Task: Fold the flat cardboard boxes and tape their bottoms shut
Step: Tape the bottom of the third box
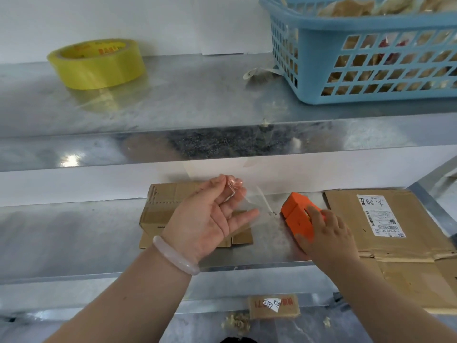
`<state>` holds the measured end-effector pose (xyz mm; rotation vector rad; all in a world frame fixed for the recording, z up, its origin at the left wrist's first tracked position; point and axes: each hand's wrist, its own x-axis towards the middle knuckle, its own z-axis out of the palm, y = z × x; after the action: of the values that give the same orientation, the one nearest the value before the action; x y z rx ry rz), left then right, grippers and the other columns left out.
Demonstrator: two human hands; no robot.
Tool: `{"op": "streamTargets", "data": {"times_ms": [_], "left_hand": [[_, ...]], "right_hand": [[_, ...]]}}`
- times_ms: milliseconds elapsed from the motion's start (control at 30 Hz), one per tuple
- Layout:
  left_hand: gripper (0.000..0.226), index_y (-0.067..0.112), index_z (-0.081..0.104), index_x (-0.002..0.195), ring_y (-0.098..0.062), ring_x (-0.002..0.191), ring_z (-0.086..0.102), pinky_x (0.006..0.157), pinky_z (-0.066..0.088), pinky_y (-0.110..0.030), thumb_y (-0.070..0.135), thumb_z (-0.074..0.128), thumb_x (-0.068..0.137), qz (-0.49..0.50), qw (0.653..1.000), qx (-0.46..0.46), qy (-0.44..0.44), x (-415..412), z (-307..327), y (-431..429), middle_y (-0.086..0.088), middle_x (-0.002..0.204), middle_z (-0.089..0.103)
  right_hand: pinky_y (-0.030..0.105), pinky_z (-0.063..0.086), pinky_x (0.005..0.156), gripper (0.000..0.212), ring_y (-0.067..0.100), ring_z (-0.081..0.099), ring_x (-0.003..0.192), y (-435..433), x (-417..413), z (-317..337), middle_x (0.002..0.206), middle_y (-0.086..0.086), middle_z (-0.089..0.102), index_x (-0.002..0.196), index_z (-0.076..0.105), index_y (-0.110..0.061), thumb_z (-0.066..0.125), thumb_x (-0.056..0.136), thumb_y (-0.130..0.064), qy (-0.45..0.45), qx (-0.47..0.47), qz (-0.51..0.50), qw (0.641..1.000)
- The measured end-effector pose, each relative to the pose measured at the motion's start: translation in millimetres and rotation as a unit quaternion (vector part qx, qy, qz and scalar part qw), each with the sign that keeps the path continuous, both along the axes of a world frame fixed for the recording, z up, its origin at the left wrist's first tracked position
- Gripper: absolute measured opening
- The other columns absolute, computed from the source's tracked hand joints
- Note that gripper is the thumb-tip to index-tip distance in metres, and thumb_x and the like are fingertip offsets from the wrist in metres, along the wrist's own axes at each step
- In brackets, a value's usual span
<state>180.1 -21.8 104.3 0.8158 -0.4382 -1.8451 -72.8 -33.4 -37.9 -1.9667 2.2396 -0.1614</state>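
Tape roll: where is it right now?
The tape roll lies flat on the upper shelf, left side of the head view, near the back wall; the basket is to its right on the same shelf.

Top shelf first: the yellow tape roll [99, 64] carries red lettering round its inner core, too blurred to read. Down right, the flat cardboard box [346, 231] bears a white shipping label [380, 216], upside down from here, with big handwritten black characters, a barcode and fine print too small to make out. At the lower shelf edge sits a small cardboard tag [290, 311] with red print. On it is a white slip [272, 304] handwritten 5391, with an unclear second number beside it.
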Motion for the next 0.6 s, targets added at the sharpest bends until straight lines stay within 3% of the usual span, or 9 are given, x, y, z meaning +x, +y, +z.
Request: {"op": "streamTargets", "data": {"times_ms": [67, 133, 167, 233, 267, 300, 333, 433, 600], "left_hand": [[0.012, 0.014, 0.064, 0.080, -0.012, 0.071, 0.069, 0.078, 0.057, -0.056, 0.020, 0.057, 0.087, 0.006, 1.000, 0.001, 0.017, 1, -3, 2, 0.000, 0.080, 0.069], [0.010, 0.015, 0.063, 0.080, -0.011, 0.070, 0.068, 0.079, 0.057, -0.057, 0.021, 0.058, 0.085, 0.007, 0.999, 0.000, 0.037, 1, -6, 3, 0.002, 0.079, 0.069], [0.009, 0.016, 0.063, 0.080, -0.011, 0.069, 0.068, 0.079, 0.057, -0.057, 0.022, 0.058, 0.084, 0.009, 0.999, 0.001, 0.047, 0, -8, 4, 0.003, 0.079, 0.068], [0.007, 0.016, 0.062, 0.080, -0.010, 0.068, 0.068, 0.078, 0.057, -0.057, 0.023, 0.058, 0.083, 0.019, 0.997, 0.003, 0.071, -2, -12, 5, 0.004, 0.077, 0.067], [0.007, 0.017, 0.061, 0.080, -0.010, 0.068, 0.068, 0.077, 0.057, -0.057, 0.023, 0.058, 0.083, 0.022, 0.996, 0.003, 0.081, -3, -13, 5, 0.005, 0.077, 0.067], [0.008, 0.017, 0.061, 0.080, -0.010, 0.068, 0.067, 0.078, 0.057, -0.057, 0.024, 0.058, 0.083, 0.025, 0.996, 0.002, 0.086, -4, -15, 5, 0.005, 0.076, 0.067], [0.008, 0.017, 0.060, 0.081, -0.009, 0.068, 0.067, 0.078, 0.057, -0.057, 0.024, 0.057, 0.083, 0.027, 0.995, -0.001, 0.091, -4, -16, 5, 0.006, 0.076, 0.066], [0.009, 0.019, 0.059, 0.082, -0.007, 0.069, 0.066, 0.080, 0.057, -0.055, 0.026, 0.055, 0.085, 0.035, 0.994, -0.012, 0.100, 0, -18, 5, 0.008, 0.077, 0.065], [0.009, 0.019, 0.058, 0.084, -0.007, 0.069, 0.067, 0.084, 0.056, -0.056, 0.026, 0.055, 0.088, 0.060, 0.992, -0.020, 0.110, 4, -23, 5, 0.007, 0.077, 0.066]], "right_hand": [[0.045, 0.036, 0.108, 0.057, 0.025, 0.038, 0.132, 7, 11, 13, 0.145, 0.001, 0.042, 0.145, 0.038, -0.028, 0.056, 0.092, -0.042, -0.085, -0.099, 0.013, 0.991], [0.042, 0.044, 0.105, 0.037, 0.019, 0.053, 0.121, 13, 31, 35, 0.132, -0.007, 0.058, 0.133, 0.055, -0.031, 0.055, 0.097, -0.027, -0.293, -0.123, 0.007, 0.948], [0.044, 0.047, 0.103, 0.031, 0.020, 0.060, 0.114, 16, 45, 47, 0.121, -0.007, 0.066, 0.127, 0.061, -0.029, 0.051, 0.099, -0.018, -0.463, -0.052, -0.021, 0.884], [0.053, 0.045, 0.106, 0.034, 0.032, 0.061, 0.117, 21, 70, 64, 0.120, 0.011, 0.069, 0.129, 0.061, -0.012, 0.044, 0.100, -0.008, -0.726, 0.155, -0.036, 0.669], [0.055, 0.043, 0.106, 0.037, 0.037, 0.058, 0.121, 23, 79, 68, 0.126, 0.021, 0.064, 0.133, 0.056, -0.003, 0.045, 0.098, -0.009, -0.776, 0.237, -0.025, 0.584], [0.055, 0.045, 0.105, 0.043, 0.040, 0.058, 0.121, 26, 85, 70, 0.128, 0.026, 0.060, 0.134, 0.053, 0.002, 0.048, 0.094, -0.014, -0.796, 0.289, -0.012, 0.533], [0.054, 0.047, 0.101, 0.048, 0.040, 0.060, 0.116, 28, 90, 70, 0.126, 0.028, 0.060, 0.133, 0.052, 0.004, 0.050, 0.091, -0.018, -0.803, 0.317, 0.001, 0.504], [0.053, 0.052, 0.092, 0.037, 0.034, 0.068, 0.097, 30, 96, 72, 0.109, 0.023, 0.067, 0.117, 0.062, 0.004, 0.058, 0.085, -0.015, -0.816, 0.325, 0.011, 0.478], [0.052, 0.056, 0.088, 0.025, 0.024, 0.069, 0.076, 26, 100, 78, 0.086, 0.017, 0.066, 0.099, 0.067, 0.000, 0.074, 0.076, -0.005, -0.802, 0.322, -0.010, 0.503]]}}
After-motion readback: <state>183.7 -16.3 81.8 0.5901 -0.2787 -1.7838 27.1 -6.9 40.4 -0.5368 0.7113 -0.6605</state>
